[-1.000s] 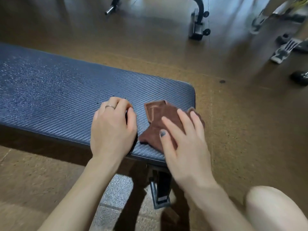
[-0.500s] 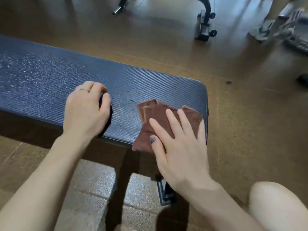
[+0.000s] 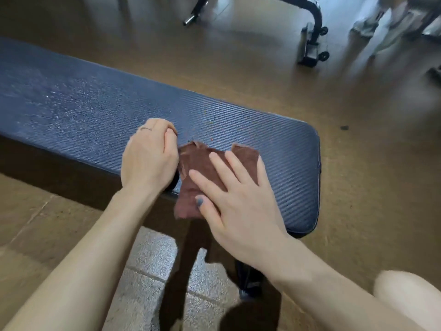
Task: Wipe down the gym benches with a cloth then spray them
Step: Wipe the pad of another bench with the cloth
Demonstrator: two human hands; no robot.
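A dark blue padded gym bench [image 3: 274, 149] runs from the far left to the middle, its right end near me. A brown cloth [image 3: 198, 161] lies on the pad's near edge, one corner hanging over. My right hand [image 3: 233, 199] presses flat on the cloth with straight, spread fingers. My left hand [image 3: 149, 154] rests on the pad just left of the cloth, against its edge. Its fingers are curled under; I see nothing held in them. Fine droplets speckle the pad's left part.
The bench's black leg [image 3: 248, 280] stands on the brown floor below my right wrist. A black machine frame with small wheels [image 3: 312, 46] stands at the back right. A person's shoes [image 3: 367, 27] show blurred at the top right. My bare knee [image 3: 405, 299] is bottom right.
My left hand slid left along the pad, then came back right and now lies against the cloth. My right hand stayed flat on the cloth, which shifted slightly.
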